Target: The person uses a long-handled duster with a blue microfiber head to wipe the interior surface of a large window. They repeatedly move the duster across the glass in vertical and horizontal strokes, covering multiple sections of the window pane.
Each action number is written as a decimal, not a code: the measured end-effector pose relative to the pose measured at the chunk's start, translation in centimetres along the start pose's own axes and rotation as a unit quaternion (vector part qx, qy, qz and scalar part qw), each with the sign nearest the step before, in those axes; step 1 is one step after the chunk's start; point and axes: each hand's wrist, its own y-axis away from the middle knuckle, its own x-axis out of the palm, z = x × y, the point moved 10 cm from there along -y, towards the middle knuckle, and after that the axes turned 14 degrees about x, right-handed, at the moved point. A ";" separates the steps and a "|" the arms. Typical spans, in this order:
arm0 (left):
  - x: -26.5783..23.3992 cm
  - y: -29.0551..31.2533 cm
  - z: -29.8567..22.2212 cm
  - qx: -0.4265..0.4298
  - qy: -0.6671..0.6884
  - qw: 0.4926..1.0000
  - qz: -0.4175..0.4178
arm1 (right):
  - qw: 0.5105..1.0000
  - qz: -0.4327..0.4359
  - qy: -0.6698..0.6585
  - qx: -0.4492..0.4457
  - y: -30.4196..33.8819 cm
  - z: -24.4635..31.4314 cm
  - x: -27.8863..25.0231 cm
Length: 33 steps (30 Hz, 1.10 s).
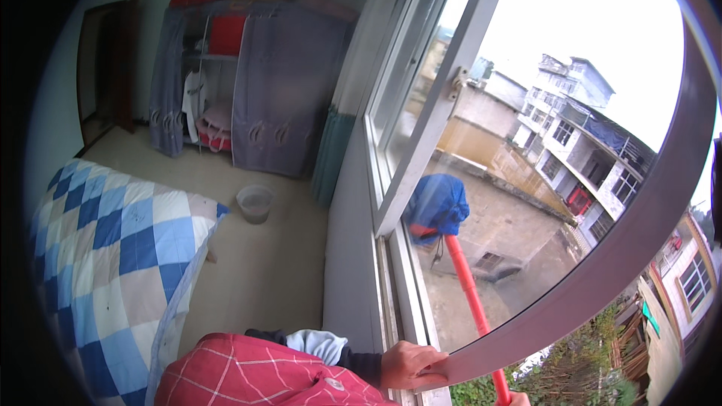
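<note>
At the lower middle, my left hand [410,365] comes out of a dark sleeve and grips the lower end of the pale window sash frame [526,334]. My right hand [519,400] shows only in part at the bottom edge, closed round a red pole [470,286]. The pole slants up and left beyond the glass. At its upper end a blue cloth head [438,204] with a bit of red beneath it lies against or close to the outer side of the pane. Red checked clothing [263,376] covers part of my left arm.
To the left stands a bed with a blue and white checked quilt [128,248]. A translucent bucket [255,204] is on the floor near the wall. Behind are a grey fabric wardrobe [278,98] and a green-white curtain [340,120]. Outside, buildings [575,139] and plants lie far below.
</note>
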 end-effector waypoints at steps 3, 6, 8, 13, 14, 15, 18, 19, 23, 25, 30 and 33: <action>0.0 0.2 0.0 -0.026 -0.010 1.000 0.011 | 0.999 0.012 -0.022 -0.033 0.1 0.5 1.4; 0.4 0.7 0.6 -0.110 0.015 0.994 0.024 | 0.998 0.000 -0.018 -0.067 -3.4 2.7 3.0; -0.4 0.3 0.0 -0.108 0.004 0.994 -0.031 | 0.995 -0.026 -0.013 -0.095 -6.7 5.9 3.4; -0.9 0.0 -0.6 -0.090 0.004 0.994 -0.062 | 0.986 -0.034 -0.044 -0.156 -15.1 17.5 4.3; -0.9 0.0 -0.6 -0.079 -0.039 0.995 -0.043 | 0.988 -0.008 -0.056 -0.144 -17.2 20.0 5.2; -0.9 0.0 -0.7 -0.056 -0.040 0.997 -0.037 | 0.976 0.002 -0.078 -0.204 -18.0 23.1 5.4; -0.8 0.7 -0.6 -0.035 -0.064 0.997 -0.018 | 0.966 -0.022 -0.094 -0.241 -19.0 26.9 5.1; -0.8 0.9 -0.6 -0.029 -0.051 0.998 -0.019 | 0.966 -0.030 -0.094 -0.238 -18.9 26.9 4.8; -0.5 1.0 -1.0 0.010 -0.048 0.999 0.010 | 0.958 -0.041 -0.120 -0.259 -14.5 23.6 2.3; -0.4 0.8 -1.6 0.026 -0.060 0.998 0.018 | 0.959 -0.087 -0.121 -0.242 -11.5 19.9 0.3; -0.4 0.8 -0.9 -0.046 0.019 0.999 0.005 | 0.928 -0.148 -0.248 -0.234 -2.9 13.5 -3.6; -0.5 0.9 -0.5 -0.094 0.046 0.994 -0.022 | 0.917 -0.114 -0.272 -0.269 3.1 11.5 -4.9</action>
